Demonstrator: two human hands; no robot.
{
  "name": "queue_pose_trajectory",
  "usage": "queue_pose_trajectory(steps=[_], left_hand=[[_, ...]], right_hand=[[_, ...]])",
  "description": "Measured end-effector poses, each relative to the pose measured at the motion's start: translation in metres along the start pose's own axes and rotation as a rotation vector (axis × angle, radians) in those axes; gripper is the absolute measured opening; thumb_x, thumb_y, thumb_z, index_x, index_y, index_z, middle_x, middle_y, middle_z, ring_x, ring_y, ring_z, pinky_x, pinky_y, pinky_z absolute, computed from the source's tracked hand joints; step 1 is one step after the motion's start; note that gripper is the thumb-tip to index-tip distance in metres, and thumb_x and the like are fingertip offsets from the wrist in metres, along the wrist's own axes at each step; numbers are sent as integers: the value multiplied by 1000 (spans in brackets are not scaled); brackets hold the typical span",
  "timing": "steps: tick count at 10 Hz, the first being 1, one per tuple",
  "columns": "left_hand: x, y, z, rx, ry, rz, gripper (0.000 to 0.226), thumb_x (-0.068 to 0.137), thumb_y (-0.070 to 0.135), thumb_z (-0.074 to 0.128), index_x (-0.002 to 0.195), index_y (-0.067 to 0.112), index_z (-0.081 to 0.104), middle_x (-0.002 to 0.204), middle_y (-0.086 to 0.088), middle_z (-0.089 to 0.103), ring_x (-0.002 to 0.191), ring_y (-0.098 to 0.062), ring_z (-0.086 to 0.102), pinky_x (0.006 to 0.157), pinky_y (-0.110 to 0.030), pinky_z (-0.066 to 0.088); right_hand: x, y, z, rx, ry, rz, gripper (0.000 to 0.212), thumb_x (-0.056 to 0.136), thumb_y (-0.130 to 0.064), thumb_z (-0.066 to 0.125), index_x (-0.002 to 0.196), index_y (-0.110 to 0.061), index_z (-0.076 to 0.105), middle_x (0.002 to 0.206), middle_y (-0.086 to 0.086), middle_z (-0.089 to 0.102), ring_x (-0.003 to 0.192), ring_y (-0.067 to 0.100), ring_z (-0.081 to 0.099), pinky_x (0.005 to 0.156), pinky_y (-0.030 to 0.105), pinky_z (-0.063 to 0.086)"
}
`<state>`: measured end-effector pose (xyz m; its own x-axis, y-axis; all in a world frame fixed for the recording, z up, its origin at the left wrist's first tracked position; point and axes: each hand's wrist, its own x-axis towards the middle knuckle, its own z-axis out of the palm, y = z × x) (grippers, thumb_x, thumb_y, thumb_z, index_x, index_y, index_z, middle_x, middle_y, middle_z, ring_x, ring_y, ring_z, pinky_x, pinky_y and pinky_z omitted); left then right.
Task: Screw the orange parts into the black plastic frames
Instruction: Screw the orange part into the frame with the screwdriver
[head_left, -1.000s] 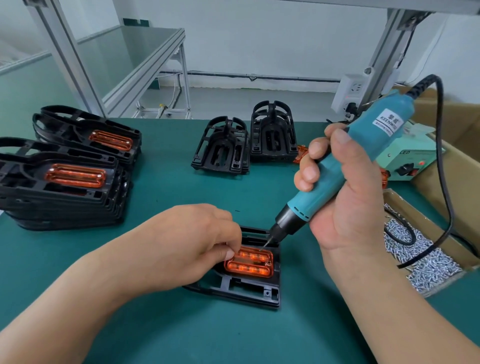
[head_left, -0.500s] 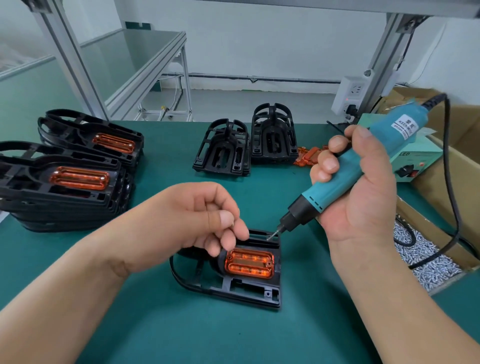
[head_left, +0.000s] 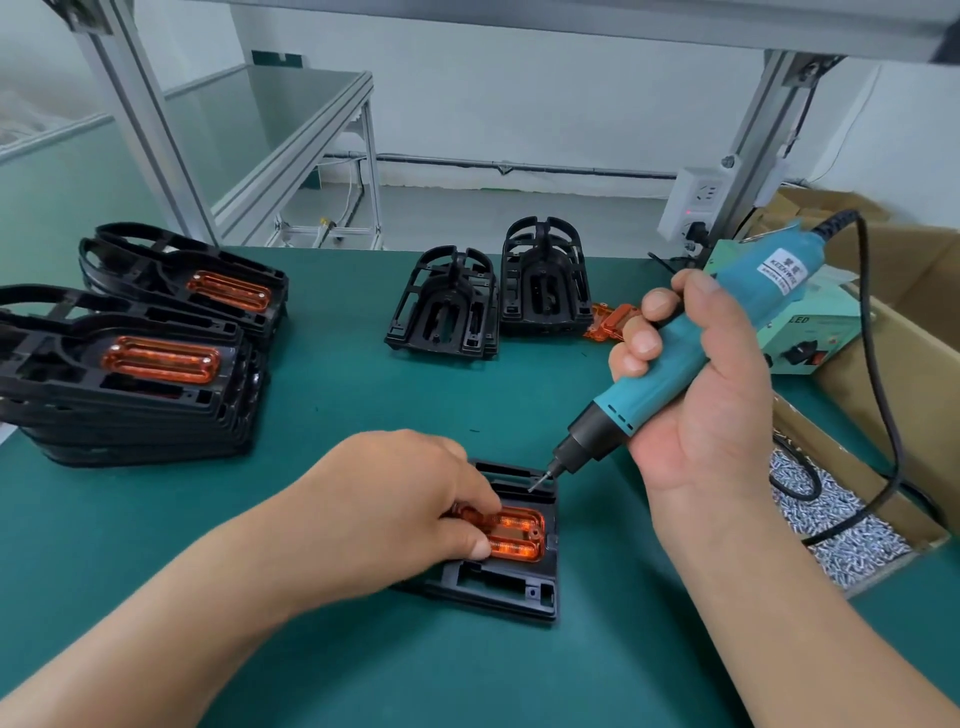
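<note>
A black plastic frame (head_left: 498, 587) lies flat on the green mat in front of me, with an orange part (head_left: 519, 532) seated in it. My left hand (head_left: 395, 509) covers the left half of the orange part, thumb and curled fingertips holding it down. My right hand (head_left: 711, 415) grips a teal electric screwdriver (head_left: 618, 410), tilted down to the left. Its bit tip hangs just above the frame's far edge, a little beyond the orange part and not touching it.
Two stacks of frames with orange parts (head_left: 130, 374) stand at the left. Two empty black frames (head_left: 447, 306) sit at the back, with loose orange parts (head_left: 610, 322) beside them. A cardboard box of screws (head_left: 852, 525) and a green power unit (head_left: 810, 332) are at the right.
My left hand has come down from above the frame onto the orange part. The screwdriver stays lifted off the part, where a second ago its tip was on it.
</note>
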<state>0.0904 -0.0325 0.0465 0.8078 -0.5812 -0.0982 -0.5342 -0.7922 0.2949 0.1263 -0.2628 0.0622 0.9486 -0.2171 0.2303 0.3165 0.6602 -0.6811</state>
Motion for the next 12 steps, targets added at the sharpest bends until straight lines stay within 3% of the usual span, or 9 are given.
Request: queue_pose_trajectory(steps=[2, 3, 4, 5, 6, 8, 10, 12], left_hand=[[1, 3, 4, 178, 71, -21, 44, 88, 71, 57, 121, 41, 61, 100, 18, 60, 92, -6, 60, 77, -32, 53], [2, 1, 6, 166, 91, -34, 48, 86, 74, 57, 119, 40, 61, 104, 19, 63, 93, -4, 61, 80, -32, 54], [2, -4, 4, 93, 86, -52, 48, 84, 77, 57, 119, 44, 59, 96, 23, 57, 87, 0, 54, 72, -17, 42], [4, -8, 2, -4, 101, -76, 39, 85, 75, 59, 113, 47, 60, 92, 25, 57, 88, 6, 53, 68, -12, 35], [4, -8, 5, -11, 89, -44, 36, 87, 71, 61, 114, 46, 62, 88, 27, 54, 82, 12, 49, 66, -11, 32], [0, -13, 1, -46, 11, 20, 43, 90, 57, 69, 130, 48, 58, 93, 28, 51, 87, 13, 48, 70, -9, 34], [0, -8, 2, 32, -3, 58, 18, 97, 53, 61, 110, 42, 66, 93, 21, 51, 84, 1, 50, 67, -9, 33], [-2, -7, 3, 80, 11, 51, 15, 105, 42, 53, 112, 37, 65, 95, 17, 48, 83, -2, 52, 69, -17, 38]], right_hand=[[0, 0, -1, 4, -12, -7, 6, 103, -16, 58, 101, -15, 53, 83, 1, 62, 60, 12, 53, 56, 23, 47], [0, 1, -1, 1, -10, -9, 6, 103, -16, 59, 101, -15, 53, 83, 1, 62, 61, 12, 53, 56, 23, 47], [1, 0, -1, 2, 4, -15, 6, 103, -17, 59, 101, -16, 54, 82, 1, 62, 61, 12, 53, 56, 23, 47], [1, 0, -2, 12, 16, -16, 6, 103, -17, 59, 100, -16, 54, 83, 1, 60, 61, 12, 53, 57, 23, 46], [2, 0, -2, 4, 21, -15, 6, 103, -16, 59, 99, -16, 54, 82, 1, 60, 61, 12, 52, 57, 23, 46], [2, 1, -2, -10, 18, -13, 6, 103, -16, 58, 100, -16, 53, 83, 1, 60, 61, 12, 52, 57, 23, 46], [2, 2, -3, -7, 21, -9, 6, 103, -16, 58, 99, -16, 54, 83, 1, 60, 61, 12, 53, 56, 23, 46], [3, 1, -3, 3, 20, -7, 6, 103, -16, 59, 99, -16, 54, 83, 1, 61, 61, 12, 53, 56, 23, 47]])
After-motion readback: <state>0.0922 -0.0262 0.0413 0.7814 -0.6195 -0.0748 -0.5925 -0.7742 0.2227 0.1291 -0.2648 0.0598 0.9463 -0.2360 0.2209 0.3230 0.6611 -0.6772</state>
